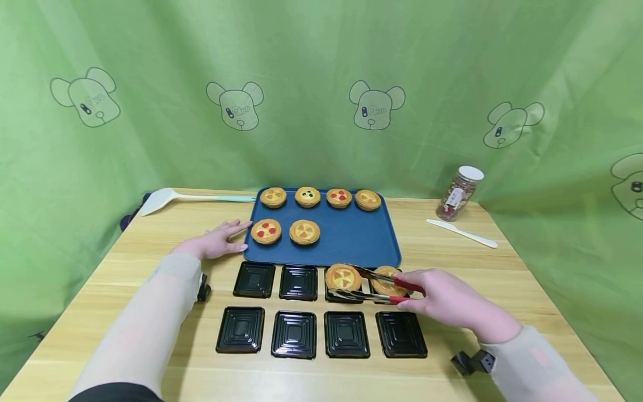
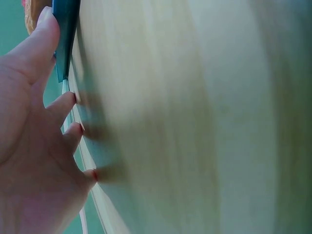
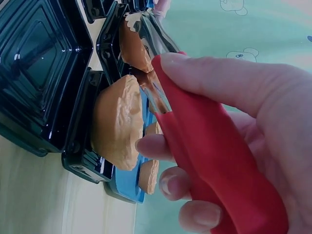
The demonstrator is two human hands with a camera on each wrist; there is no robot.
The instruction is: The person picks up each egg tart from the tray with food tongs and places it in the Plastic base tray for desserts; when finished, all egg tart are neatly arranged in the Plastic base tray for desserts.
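My right hand (image 1: 444, 296) grips tongs with red handles (image 3: 209, 141), thumb on one arm and fingers curled round the other. The metal tips lie on either side of an egg tart (image 1: 344, 278) with a yellow wedge pattern, which sits in a black plastic box base (image 1: 346, 300). Beneath the tongs' arms, another tart (image 3: 117, 124) fills the box at the row's right end. At the left edge of the blue tray (image 1: 356, 237), my left hand (image 1: 216, 241) lies with fingers spread. Its thumb is at the tray's rim and its other fingertips are down by the table.
Several tarts (image 1: 304, 231) stand on the tray, some with red or dark toppings. Two rows of black boxes (image 1: 294, 335) lie in front. A white spatula (image 1: 161, 200) is at back left; a jar (image 1: 457, 195) and a white plastic knife (image 1: 462, 233) are at right.
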